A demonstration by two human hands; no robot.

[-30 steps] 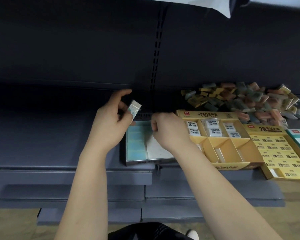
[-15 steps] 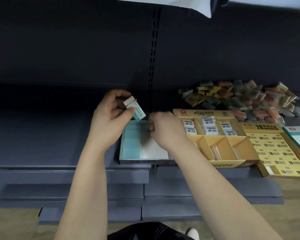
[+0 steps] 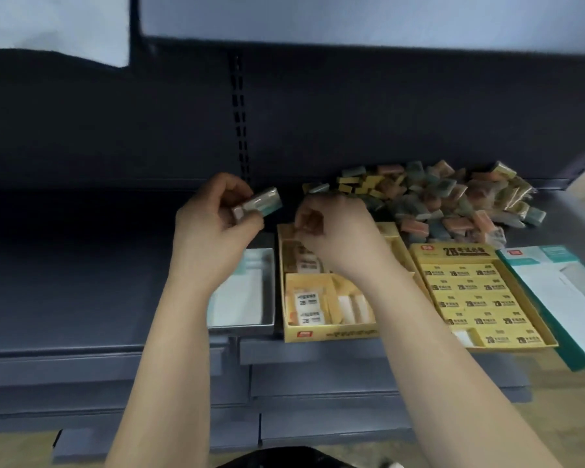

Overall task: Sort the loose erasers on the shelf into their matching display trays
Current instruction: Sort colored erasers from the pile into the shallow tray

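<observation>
Your L hand [image 3: 217,231] pinches a teal-sleeved eraser [image 3: 259,206], wrapped, tilted. R hand [image 3: 341,238] curled over yellow tray [image 3: 331,332]; can't tell if it holds anything.

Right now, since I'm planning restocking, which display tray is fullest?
The yellow tray second from the right, packed with rows of yellow 2B erasers; the grey tray and divided yellow tray show gaps.

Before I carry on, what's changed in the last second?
The right hand moved right, from the back edge of the grey tray to the back of the yellow divided tray; its grip is blurred. The left hand still holds the teal-banded eraser. The loose eraser pile is unmoved.
</observation>
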